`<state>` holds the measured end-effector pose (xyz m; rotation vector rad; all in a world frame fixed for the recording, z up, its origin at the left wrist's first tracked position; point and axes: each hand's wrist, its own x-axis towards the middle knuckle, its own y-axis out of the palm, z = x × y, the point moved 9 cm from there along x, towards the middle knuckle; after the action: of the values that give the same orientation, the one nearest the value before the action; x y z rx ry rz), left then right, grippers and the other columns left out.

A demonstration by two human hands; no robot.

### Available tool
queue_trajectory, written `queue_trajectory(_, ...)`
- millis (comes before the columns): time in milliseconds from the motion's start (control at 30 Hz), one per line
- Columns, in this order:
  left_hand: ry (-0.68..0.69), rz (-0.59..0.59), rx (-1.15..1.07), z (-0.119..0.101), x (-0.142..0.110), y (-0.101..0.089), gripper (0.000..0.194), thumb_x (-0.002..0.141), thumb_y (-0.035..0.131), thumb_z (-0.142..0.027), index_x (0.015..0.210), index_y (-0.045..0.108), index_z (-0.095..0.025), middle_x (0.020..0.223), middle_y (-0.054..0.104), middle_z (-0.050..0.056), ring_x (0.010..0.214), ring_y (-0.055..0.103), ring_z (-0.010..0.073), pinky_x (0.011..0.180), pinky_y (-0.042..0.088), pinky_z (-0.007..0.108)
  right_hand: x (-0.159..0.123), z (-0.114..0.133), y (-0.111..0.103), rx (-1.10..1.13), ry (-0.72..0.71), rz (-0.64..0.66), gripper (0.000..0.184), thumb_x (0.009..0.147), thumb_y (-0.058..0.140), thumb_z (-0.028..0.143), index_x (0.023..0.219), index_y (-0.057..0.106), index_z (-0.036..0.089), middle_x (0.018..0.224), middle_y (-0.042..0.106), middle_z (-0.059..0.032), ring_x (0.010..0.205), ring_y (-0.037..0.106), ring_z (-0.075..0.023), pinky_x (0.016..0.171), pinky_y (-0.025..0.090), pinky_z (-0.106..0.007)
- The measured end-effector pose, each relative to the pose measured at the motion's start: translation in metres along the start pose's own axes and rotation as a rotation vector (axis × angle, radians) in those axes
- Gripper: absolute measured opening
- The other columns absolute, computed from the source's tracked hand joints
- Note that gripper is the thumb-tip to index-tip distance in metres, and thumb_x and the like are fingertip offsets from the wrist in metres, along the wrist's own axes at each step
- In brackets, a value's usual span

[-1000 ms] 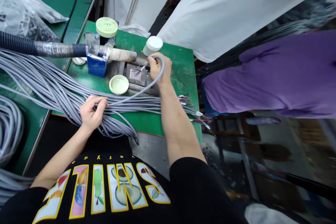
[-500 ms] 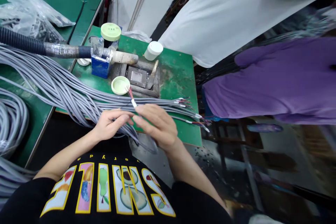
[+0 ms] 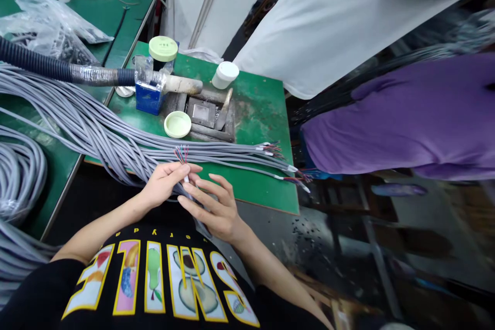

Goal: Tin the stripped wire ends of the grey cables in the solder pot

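In front of my chest, a grey cable ends in a white band [image 3: 186, 179] with a fan of thin coloured wires [image 3: 181, 154] pointing up. My left hand [image 3: 167, 184] is closed, with thumb and finger pinching this end where the wires come out. From the right, my right hand [image 3: 215, 206] has its thumb and forefinger around the cable just below the band, its other fingers loosely spread. Part of the cable is hidden by my fingers. Just beyond my hands, a bundle of grey cables [image 3: 127, 136] lies across the green table, with stripped ends [image 3: 270, 149] at the right.
Behind the cables is a dirty framed metal pot [image 3: 203, 112] with a flat scraper [image 3: 224, 111]. A pale green lid [image 3: 178, 124], a white jar [image 3: 225, 75] and a hose nozzle [image 3: 181, 84] surround it. A person in purple [image 3: 406, 118] is at the right.
The cable end has come down and left, closer to my body. My left thumb and finger now pinch it near the wires. My right hand has moved down and left along with it.
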<state>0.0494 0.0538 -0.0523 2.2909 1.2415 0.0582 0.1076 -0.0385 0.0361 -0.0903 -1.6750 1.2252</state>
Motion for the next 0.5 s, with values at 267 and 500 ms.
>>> queue_trajectory(267, 0.016, -0.006, 0.015, -0.0003, -0.0003, -0.0003, 0.049, 0.07, 0.07, -0.06, 0.084, 0.076, -0.013, 0.072, 0.072, 0.006, 0.063, 0.062, 0.0135, 0.067, 0.051, 0.026, -0.0052, -0.0024, 0.0022, 0.051, 0.032, 0.009, 0.026, 0.091, 0.052, 0.017, 0.1, 0.071, 0.031, 0.107, 0.074, 0.0008, 0.112, 0.059, -0.016, 0.109, 0.039, -0.039)
queue_trajectory(500, 0.026, -0.002, 0.035, -0.0002, -0.0002, -0.0003, 0.05, 0.071, 0.068, -0.061, 0.084, 0.076, -0.013, 0.072, 0.072, 0.007, 0.063, 0.062, 0.0139, 0.068, 0.051, 0.027, -0.008, -0.0033, 0.0044, 0.046, 0.047, 0.029, 0.029, 0.091, 0.052, 0.018, 0.106, 0.07, 0.035, 0.108, 0.074, 0.0018, 0.111, 0.06, -0.0163, 0.109, 0.04, -0.041)
